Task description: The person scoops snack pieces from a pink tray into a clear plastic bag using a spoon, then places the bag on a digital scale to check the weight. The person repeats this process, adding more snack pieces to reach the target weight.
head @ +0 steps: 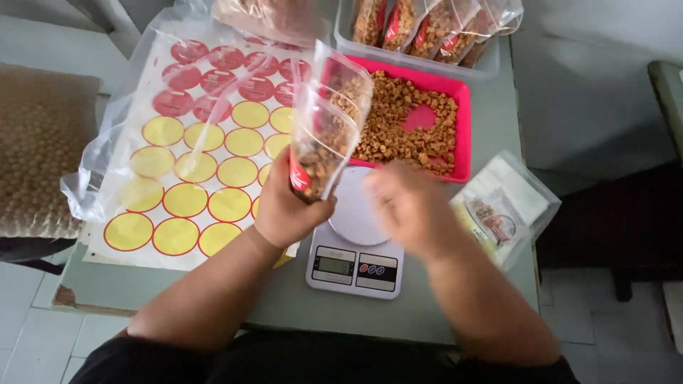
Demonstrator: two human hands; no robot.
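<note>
The left hand [284,210] grips a partly filled clear pouch [324,135] above the scale [356,245]; the blurred right hand's [405,203] grip is unclear. Beyond, filled pouches [427,25] wait; loose snacks remain in the pink tray [462,135].

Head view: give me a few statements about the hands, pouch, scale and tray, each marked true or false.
1. The left hand holds a clear pouch partly filled with brown snack pieces. True.
2. The kitchen scale has a full pouch standing on its platform. False: nothing stands on the platform; the blurred right hand is above it.
3. The pink tray holds loose brown pieces. True.
4. The sticker sheet shows only blue round labels. False: they are red and yellow.
5. The filled pouches stand in a clear bin behind the tray. True.
6. The right hand holds a spoon. False: no spoon shows.
</note>
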